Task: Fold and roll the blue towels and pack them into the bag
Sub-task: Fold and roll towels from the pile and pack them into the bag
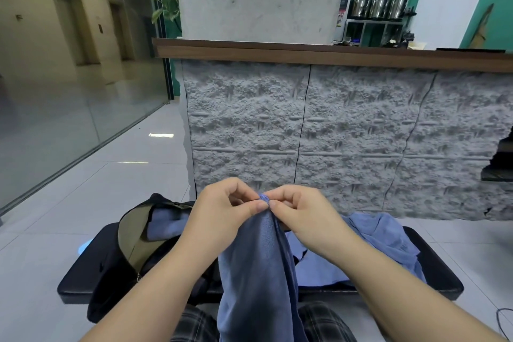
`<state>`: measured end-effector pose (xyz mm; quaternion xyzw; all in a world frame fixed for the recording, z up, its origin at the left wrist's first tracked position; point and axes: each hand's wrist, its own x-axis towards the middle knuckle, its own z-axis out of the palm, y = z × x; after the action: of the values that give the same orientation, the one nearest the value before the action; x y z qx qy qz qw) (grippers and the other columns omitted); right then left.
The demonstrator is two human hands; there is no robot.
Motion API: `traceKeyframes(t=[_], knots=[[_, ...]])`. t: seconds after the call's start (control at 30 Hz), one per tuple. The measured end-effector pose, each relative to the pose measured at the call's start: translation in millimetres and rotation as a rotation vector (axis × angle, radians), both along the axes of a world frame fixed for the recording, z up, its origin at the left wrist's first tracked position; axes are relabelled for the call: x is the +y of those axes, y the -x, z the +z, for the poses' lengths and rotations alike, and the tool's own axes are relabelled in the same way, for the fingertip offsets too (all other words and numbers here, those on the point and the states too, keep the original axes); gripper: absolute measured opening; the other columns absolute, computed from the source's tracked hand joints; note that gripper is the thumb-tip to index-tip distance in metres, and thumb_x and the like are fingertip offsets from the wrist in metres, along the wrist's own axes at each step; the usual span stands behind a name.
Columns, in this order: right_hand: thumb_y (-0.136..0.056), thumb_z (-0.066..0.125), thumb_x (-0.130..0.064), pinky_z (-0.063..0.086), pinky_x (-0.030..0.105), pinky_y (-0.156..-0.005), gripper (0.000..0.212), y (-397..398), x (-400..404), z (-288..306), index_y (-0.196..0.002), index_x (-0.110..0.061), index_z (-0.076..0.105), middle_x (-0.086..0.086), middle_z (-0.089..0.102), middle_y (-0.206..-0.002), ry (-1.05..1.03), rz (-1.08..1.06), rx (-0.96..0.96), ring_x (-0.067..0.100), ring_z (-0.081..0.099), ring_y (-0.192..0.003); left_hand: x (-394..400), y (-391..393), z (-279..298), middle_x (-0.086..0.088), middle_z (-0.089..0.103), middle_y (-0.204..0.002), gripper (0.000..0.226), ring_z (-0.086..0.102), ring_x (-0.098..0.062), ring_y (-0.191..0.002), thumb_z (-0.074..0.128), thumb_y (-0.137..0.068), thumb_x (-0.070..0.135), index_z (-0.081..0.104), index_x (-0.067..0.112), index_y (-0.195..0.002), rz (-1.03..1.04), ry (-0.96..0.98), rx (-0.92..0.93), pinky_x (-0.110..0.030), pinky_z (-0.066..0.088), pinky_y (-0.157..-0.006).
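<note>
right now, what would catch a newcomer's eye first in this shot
Front and centre, the left hand and right hand pinch the top corner of a dark blue towel that hangs down between them. Left of it, an open black bag on the bench already holds a blue towel; more loose towels lie heaped on the right.

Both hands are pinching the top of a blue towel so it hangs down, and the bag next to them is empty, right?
Not quite. Both hands, the left hand and the right hand, do pinch the top of the hanging blue towel. But the bag is not empty: the head view shows blue cloth already lying inside its open mouth.
</note>
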<state>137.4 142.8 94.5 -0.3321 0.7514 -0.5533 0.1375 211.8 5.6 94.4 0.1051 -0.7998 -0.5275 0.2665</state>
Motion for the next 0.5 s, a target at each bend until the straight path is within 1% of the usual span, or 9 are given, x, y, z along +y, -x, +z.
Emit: traceKeyframes(t=[0.07, 0.1, 0.17, 0.2, 0.33, 0.37, 0.43, 0.47, 0.5], knots=[[-0.087, 0.06, -0.018, 0.046, 0.031, -0.066, 0.013, -1, 3, 3, -0.088, -0.024, 0.072, 0.005, 0.07, -0.069, 0.024, 0.028, -0.018, 0.016, 0.055, -0.065, -3, 2, 1, -0.008, 0.07, -0.071, 0.017, 0.065, -0.027, -0.072, 0.083, -0.067, 0.019, 0.066, 0.018, -0.064, 0.003, -0.05, 0.001, -0.043, 0.053, -0.073], [-0.087, 0.062, -0.01, 0.05, 0.026, -0.067, 0.013, -2, 4, 5, -0.092, -0.019, 0.071, -0.002, 0.072, -0.073, 0.038, 0.048, -0.034, 0.012, 0.061, -0.067, -4, 4, 0, -0.008, 0.069, -0.069, 0.019, 0.064, -0.023, -0.067, 0.083, -0.066, 0.018, 0.065, 0.016, -0.063, -0.005, -0.069, 0.007, -0.041, 0.053, -0.07], [-0.082, 0.069, -0.004, 0.056, 0.022, -0.076, 0.014, -2, 4, 8, -0.094, -0.011, 0.068, 0.0, 0.074, -0.086, 0.048, 0.055, -0.021, 0.008, 0.068, -0.079, -7, 7, -2, -0.002, 0.067, -0.064, 0.02, 0.06, -0.012, -0.062, 0.083, -0.066, 0.017, 0.064, 0.017, -0.062, -0.024, -0.081, 0.004, -0.031, 0.05, -0.063], [-0.08, 0.072, -0.004, 0.056, 0.021, -0.078, 0.014, -2, 3, 8, -0.092, -0.01, 0.068, 0.002, 0.074, -0.087, 0.048, 0.043, 0.005, 0.008, 0.068, -0.08, -7, 9, -2, 0.001, 0.066, -0.062, 0.019, 0.059, -0.008, -0.061, 0.082, -0.068, 0.017, 0.064, 0.018, -0.062, -0.041, -0.07, 0.001, -0.027, 0.049, -0.063], [-0.081, 0.07, -0.003, 0.048, 0.014, -0.062, 0.014, 12, 2, 9, -0.08, -0.016, 0.065, -0.004, 0.069, -0.074, 0.057, -0.005, 0.067, -0.002, 0.06, -0.065, -22, 13, -6, 0.007, 0.068, -0.07, 0.012, 0.06, -0.005, -0.069, 0.072, -0.08, 0.018, 0.065, 0.023, -0.072, -0.181, 0.057, -0.041, -0.025, 0.049, -0.072], [-0.082, 0.068, -0.003, 0.045, 0.013, -0.061, 0.016, 17, 4, 10, -0.078, -0.018, 0.064, -0.006, 0.067, -0.072, 0.074, -0.024, 0.071, -0.003, 0.058, -0.062, -29, 13, -8, 0.007, 0.067, -0.072, 0.011, 0.06, -0.006, -0.071, 0.069, -0.083, 0.023, 0.063, 0.024, -0.074, -0.218, 0.167, -0.108, -0.028, 0.048, -0.075], [-0.086, 0.064, -0.003, 0.042, 0.014, -0.062, 0.02, 27, 9, 14, -0.078, -0.021, 0.061, -0.008, 0.063, -0.07, 0.101, -0.073, 0.096, -0.002, 0.054, -0.061, -41, 13, -14, 0.006, 0.057, -0.068, 0.024, 0.053, -0.012, -0.069, 0.061, -0.088, 0.039, 0.052, 0.02, -0.075, -0.252, 0.578, -0.344, -0.035, 0.045, -0.073], [-0.087, 0.062, -0.005, 0.041, 0.014, -0.063, 0.02, 31, 12, 16, -0.078, -0.022, 0.06, -0.009, 0.062, -0.071, 0.067, -0.106, 0.149, -0.001, 0.053, -0.062, -46, 13, -15, 0.007, 0.05, -0.067, 0.033, 0.048, -0.014, -0.068, 0.056, -0.089, 0.045, 0.044, 0.019, -0.073, -0.226, 0.797, -0.461, -0.035, 0.041, -0.069], [-0.089, 0.061, -0.008, 0.04, 0.014, -0.062, 0.019, 36, 14, 15, -0.079, -0.024, 0.059, -0.009, 0.061, -0.074, -0.006, -0.139, 0.225, 0.001, 0.053, -0.063, -50, 13, -15, 0.007, 0.045, -0.067, 0.036, 0.045, -0.016, -0.069, 0.051, -0.09, 0.048, 0.039, 0.02, -0.072, -0.194, 0.949, -0.53, -0.035, 0.037, -0.067]])
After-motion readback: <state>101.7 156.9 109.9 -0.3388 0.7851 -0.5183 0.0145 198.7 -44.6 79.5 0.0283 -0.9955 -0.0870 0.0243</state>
